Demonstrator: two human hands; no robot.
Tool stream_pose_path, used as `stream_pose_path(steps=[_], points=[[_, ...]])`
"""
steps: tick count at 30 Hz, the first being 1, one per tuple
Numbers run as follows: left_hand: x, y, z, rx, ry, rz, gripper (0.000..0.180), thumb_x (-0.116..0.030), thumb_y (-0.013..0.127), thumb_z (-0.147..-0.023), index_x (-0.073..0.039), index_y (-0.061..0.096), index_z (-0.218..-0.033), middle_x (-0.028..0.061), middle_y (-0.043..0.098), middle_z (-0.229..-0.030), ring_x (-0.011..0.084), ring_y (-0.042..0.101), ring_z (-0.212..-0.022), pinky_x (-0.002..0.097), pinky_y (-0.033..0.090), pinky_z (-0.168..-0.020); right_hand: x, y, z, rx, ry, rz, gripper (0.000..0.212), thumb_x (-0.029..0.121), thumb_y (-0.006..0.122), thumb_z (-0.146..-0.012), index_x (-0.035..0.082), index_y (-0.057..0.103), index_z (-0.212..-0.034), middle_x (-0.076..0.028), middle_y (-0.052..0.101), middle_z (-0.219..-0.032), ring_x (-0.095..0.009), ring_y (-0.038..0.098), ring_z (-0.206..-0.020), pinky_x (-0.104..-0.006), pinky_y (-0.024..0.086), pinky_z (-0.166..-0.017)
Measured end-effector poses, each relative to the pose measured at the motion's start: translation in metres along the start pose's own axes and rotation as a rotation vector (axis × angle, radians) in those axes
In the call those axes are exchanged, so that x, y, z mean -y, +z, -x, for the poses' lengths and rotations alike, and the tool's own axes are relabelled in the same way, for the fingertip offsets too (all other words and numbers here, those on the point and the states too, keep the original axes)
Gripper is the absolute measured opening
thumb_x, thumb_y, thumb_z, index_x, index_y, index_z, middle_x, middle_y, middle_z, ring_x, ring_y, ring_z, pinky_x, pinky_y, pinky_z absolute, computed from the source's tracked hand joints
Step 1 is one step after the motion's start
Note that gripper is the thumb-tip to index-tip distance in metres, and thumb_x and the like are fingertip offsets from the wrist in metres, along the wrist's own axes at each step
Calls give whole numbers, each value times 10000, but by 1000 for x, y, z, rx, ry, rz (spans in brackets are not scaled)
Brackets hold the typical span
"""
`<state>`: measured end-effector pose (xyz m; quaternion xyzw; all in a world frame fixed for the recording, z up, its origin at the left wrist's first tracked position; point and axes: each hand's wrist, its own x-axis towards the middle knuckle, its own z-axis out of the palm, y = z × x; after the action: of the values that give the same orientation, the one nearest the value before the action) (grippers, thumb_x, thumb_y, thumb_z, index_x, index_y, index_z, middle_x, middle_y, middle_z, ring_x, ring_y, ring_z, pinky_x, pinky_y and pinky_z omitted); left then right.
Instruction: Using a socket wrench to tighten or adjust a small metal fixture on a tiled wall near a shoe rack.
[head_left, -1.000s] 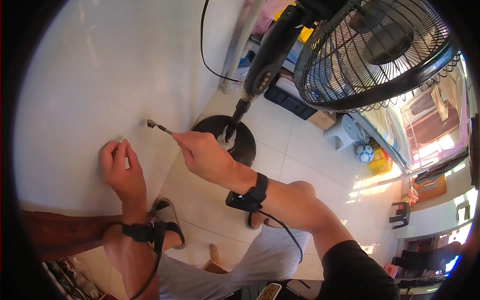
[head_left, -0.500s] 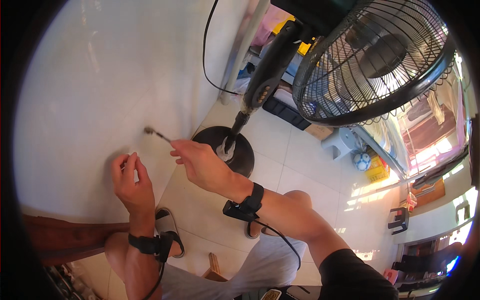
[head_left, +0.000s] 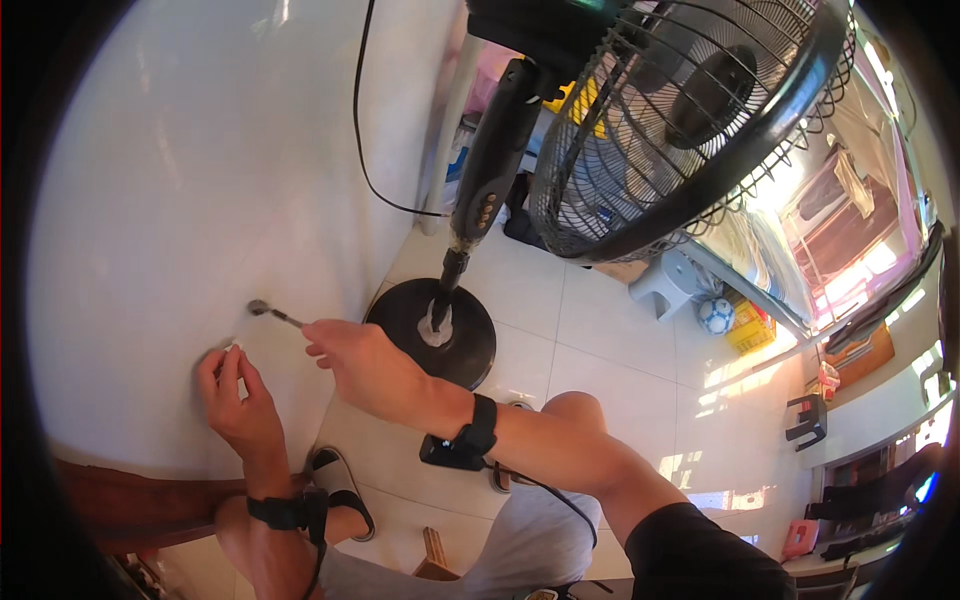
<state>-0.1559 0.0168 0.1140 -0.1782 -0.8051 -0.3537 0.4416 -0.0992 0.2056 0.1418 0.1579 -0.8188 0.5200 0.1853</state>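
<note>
My right hand [head_left: 365,365] is closed round the handle of a small hammer [head_left: 260,308], its dark rounded head pointing left over the white surface. Just below the hammer's head, my left hand [head_left: 240,405] pinches a small white piece [head_left: 235,346] between thumb and fingers. That piece is mostly hidden, so its kind cannot be made out. The hammer head is a short way above the left fingertips, apart from them. Both wrists wear black straps with small devices and cables.
A black pedestal fan [head_left: 485,190] stands close on the right, its round base [head_left: 390,330] beside the white wall [head_left: 180,200] and its cord hanging along it. A brown wooden piece [head_left: 150,500] lies at lower left. Farther off are a grey stool [head_left: 665,283] and a ball [head_left: 716,316].
My head view has shifted, so the fan sits farther left. Both hands appear lower and farther left, and the hammer's head is now nearer the left fingertips.
</note>
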Motion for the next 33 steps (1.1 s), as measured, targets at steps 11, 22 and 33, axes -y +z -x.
stream_pose_path(steps=[11, 22, 33], points=[[7, 6, 20, 243, -72, -17, 145, 89, 679, -868, 43, 701, -1003, 139, 627, -1026, 312, 646, -904, 396, 534, -736, -10, 10, -5, 50, 54, 93, 395, -162, 524, -779, -137, 611, -1163, -246, 687, -1008, -335, 734, -912, -363, 615, -785], [16, 1, 13, 121, 8, -42, 152, 102, 668, -877, 42, 697, -1013, 127, 636, -1043, 285, 651, -831, 365, 541, -676, -13, 15, 3, 49, 61, 83, 352, -155, 533, -778, -114, 621, -1117, -227, 658, -1050, -356, 699, -921, -385, 594, -767], [15, 7, 24, 382, -24, -132, 157, 25, 673, -902, 49, 717, -1050, 130, 650, -1059, 271, 662, -819, 360, 568, -702, 2, 16, 4, -76, -200, 214, 219, -105, 586, -755, -94, 632, -969, -249, 667, -949, -443, 669, -883, -482, 558, -791]])
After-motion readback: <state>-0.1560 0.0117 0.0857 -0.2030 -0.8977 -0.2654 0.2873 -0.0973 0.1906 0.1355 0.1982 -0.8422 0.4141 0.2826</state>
